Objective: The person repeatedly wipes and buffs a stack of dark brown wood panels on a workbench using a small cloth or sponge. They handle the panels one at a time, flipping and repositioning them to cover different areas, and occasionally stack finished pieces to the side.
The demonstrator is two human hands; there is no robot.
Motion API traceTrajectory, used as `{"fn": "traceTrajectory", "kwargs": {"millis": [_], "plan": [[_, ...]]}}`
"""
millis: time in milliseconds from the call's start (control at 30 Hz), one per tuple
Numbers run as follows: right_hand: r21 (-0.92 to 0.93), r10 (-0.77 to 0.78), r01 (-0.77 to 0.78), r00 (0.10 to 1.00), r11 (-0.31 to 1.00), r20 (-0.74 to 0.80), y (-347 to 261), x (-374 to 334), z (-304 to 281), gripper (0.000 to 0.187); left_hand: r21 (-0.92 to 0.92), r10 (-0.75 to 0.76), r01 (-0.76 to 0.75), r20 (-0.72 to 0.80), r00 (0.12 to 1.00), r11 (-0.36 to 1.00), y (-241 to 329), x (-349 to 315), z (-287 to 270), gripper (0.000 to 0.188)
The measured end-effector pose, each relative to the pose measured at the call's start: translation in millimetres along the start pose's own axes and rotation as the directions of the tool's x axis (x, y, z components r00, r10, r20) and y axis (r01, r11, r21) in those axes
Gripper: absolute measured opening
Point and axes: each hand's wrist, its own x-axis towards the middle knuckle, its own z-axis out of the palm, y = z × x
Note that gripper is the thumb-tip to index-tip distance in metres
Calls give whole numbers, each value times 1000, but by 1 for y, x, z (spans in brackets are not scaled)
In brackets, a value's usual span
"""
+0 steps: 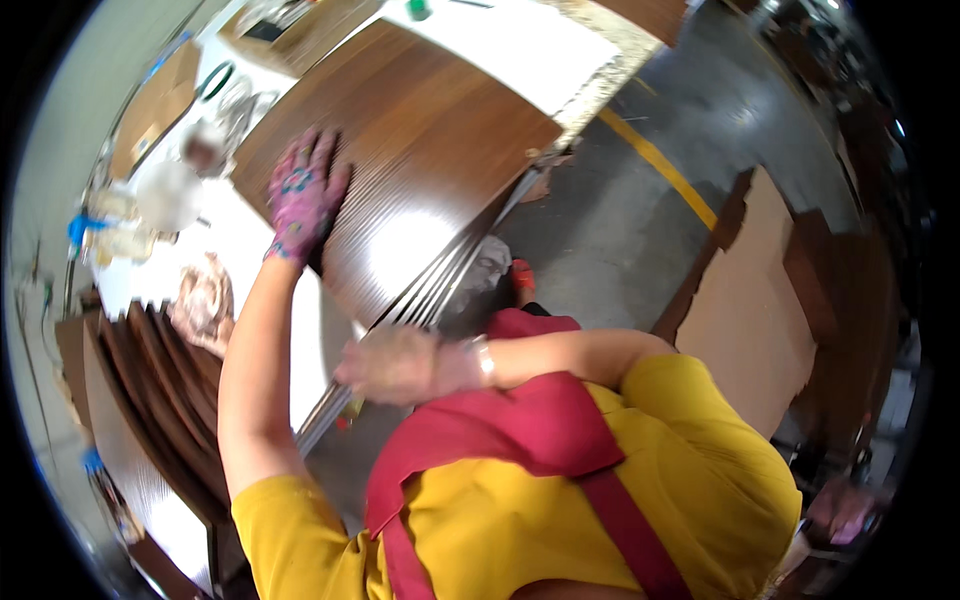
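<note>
A brown wood-grain panel (440, 110) lies on the white worktable, its near right edge jutting past the tabletop. My left hand (305, 195), in a pink and purple patterned glove, rests flat on the panel's left part with fingers stretched out. At the panel's near corner is my right hand (400, 365), in a thin translucent glove. Motion blurs its fingers, so whether they grip anything is unclear. Bright light reflects off the panel between the two hands.
Several curved brown panels (160, 360) stand at the lower left. Crumpled cloth (205, 300), bottles (115, 240), a roll of tape (215, 80) and an open cardboard box (300, 35) sit on the table (270, 330). Large cardboard (755, 290) stands on the grey floor at right.
</note>
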Motion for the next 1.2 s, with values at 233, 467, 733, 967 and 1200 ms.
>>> {"fn": "traceTrajectory", "kwargs": {"millis": [233,467,733,967,1200], "plan": [[523,301,36,783,852,-544,95,-34,-130,31,-47,32,-41,-169,985,998,83,-39,9,54],[132,-529,512,823,849,207,63,69,-103,22,-68,-66,60,-78,995,996,143,-54,5,76],[22,-704,774,564,633,431,64,129,-83,14,85,-128,122,68,989,989,153,-63,18,59],[148,-714,767,484,625,505,68,130,-77,17,-176,-295,291,-1,955,940,151,-43,-13,66],[-167,-689,735,676,658,262,138,244,-118,14,-211,-397,393,21,917,895,150,-40,-19,70]]}}
